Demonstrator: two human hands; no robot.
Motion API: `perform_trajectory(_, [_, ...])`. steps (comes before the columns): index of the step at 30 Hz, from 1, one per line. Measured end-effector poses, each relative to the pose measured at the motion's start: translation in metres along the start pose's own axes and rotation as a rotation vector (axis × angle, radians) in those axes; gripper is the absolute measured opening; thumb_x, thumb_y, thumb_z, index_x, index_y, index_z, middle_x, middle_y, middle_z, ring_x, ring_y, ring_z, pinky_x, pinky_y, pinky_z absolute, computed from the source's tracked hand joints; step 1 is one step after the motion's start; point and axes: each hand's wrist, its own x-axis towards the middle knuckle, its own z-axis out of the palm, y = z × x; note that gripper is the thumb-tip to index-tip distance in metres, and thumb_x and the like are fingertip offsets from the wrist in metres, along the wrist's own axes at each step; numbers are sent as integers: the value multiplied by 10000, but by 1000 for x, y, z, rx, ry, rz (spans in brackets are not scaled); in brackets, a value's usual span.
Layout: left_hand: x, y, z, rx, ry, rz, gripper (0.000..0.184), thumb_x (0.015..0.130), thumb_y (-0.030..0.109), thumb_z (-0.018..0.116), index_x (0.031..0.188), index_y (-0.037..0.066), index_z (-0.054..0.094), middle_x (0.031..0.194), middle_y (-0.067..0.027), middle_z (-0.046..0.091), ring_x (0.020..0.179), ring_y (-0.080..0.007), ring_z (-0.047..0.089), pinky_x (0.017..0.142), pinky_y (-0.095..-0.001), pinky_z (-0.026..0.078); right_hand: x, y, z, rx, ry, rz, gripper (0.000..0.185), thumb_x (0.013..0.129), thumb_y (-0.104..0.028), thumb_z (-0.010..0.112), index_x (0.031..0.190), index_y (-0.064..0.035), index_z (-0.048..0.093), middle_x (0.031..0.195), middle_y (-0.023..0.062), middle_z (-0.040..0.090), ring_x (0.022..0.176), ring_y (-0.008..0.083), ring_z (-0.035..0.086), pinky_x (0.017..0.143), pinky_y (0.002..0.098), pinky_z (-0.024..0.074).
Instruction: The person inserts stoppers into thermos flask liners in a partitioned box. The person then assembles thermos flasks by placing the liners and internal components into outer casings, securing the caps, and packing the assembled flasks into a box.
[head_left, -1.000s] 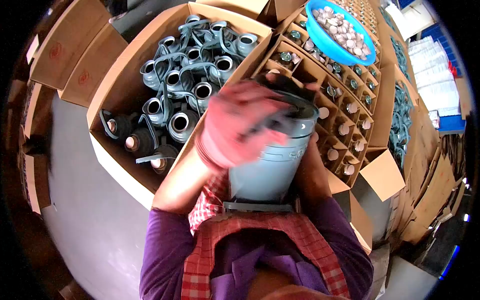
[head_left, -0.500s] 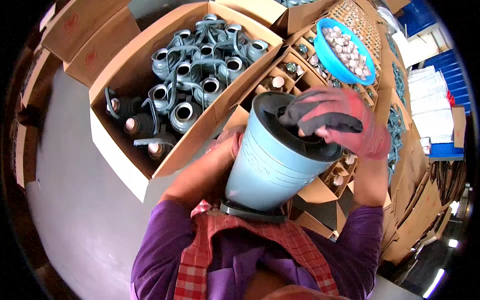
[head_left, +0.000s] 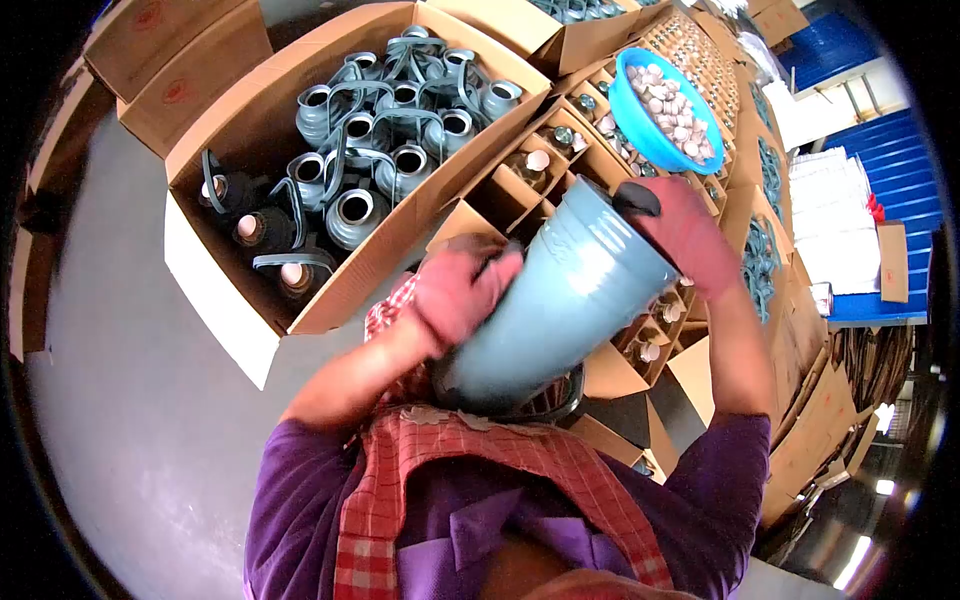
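Observation:
A large blue-grey flask casing with ridges near its wide end leans tilted in front of my apron. My right hand, in a red glove with dark fingertips, grips the casing's wide upper rim. At the casing's left side is my left hand, also gloved, its fingers curled together and slightly blurred. Whether anything sits in those fingers is hidden. Part of a dark ring shows below the casing near my apron.
A cardboard box on the left holds several grey flasks with handles and dark, pink-capped ones. A divided carton contains glass bottles. On it rests a blue basin of small pale pieces. Flattened cardboard lies right.
The casing has tipped, so its dark open end no longer faces me. My right hand has come out of the opening onto the rim. My left hand has moved into view at the side.

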Motion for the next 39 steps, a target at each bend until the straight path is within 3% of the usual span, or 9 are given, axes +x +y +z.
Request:
perform_trajectory(6, [-57,37,-25,282,17,120,631,747,312,686,1283,43,489,1009,-212,606,958,-380,582,840,-417,463,36,26,26,102,-88,115,325,758,-346,655,853,-35,662,857,179,659,845,335,627,795,388,473])
perform_trajectory(11, [-62,-47,-15,138,230,156,506,652,141,673,1151,115,593,942,-165,632,952,-334,587,819,-408,472,39,23,44,1026,536,98,309,785,-227,653,1015,-20,650,935,28,650,874,141,585,849,298,428])
perform_trajectory(14, [-57,-85,-14,-434,165,-132,406,709,-37,642,1101,61,606,937,-33,670,889,-113,596,821,-274,476,31,-4,104,1114,818,-332,576,956,-401,369,1347,19,411,1348,166,464,1186,271,474,1064,408,294])
perform_trajectory(18, [-25,-138,-25,-913,386,-252,336,689,-18,650,1018,49,667,933,-28,670,832,-128,613,726,-270,513,19,-24,158,872,597,-567,428,842,-251,626,1153,20,511,1113,112,554,967,206,545,869,352,444])
perform_trajectory(21, [-3,-167,-90,506,379,179,97,722,22,616,761,55,698,770,-80,674,743,-159,641,630,-238,498,13,-36,159,891,360,-176,382,769,-101,708,1098,21,558,1060,85,585,901,184,583,825,325,481])
perform_trajectory(27, [83,-238,-156,-1641,450,-234,173,817,134,566,913,43,677,872,-74,687,779,-180,642,716,-310,514,119,-154,156,327,506,-658,357,804,-198,664,1129,-77,581,932,157,624,836,339,610,733,433,477])
perform_trajectory(28, [99,-279,-160,-974,582,-79,218,839,166,545,986,44,652,954,-96,667,854,-222,629,778,-350,501,144,-178,155,263,488,-650,357,809,-219,653,1132,-83,584,959,162,619,863,347,599,745,436,477])
perform_trajectory(31, [84,-177,-193,-1755,831,-261,385,906,272,450,1212,51,523,1230,-157,544,1095,-340,525,960,-455,415,207,-241,161,199,392,-598,348,810,-268,633,1127,-129,593,991,151,620,907,338,591,767,430,481])
perform_trajectory(39, [69,-228,-197,-1427,1086,-55,246,903,105,484,1130,32,542,1039,-118,614,943,-251,597,894,-351,463,223,-211,213,518,240,-608,387,762,-255,684,1108,-92,623,1082,145,628,1017,306,582,888,404,448])
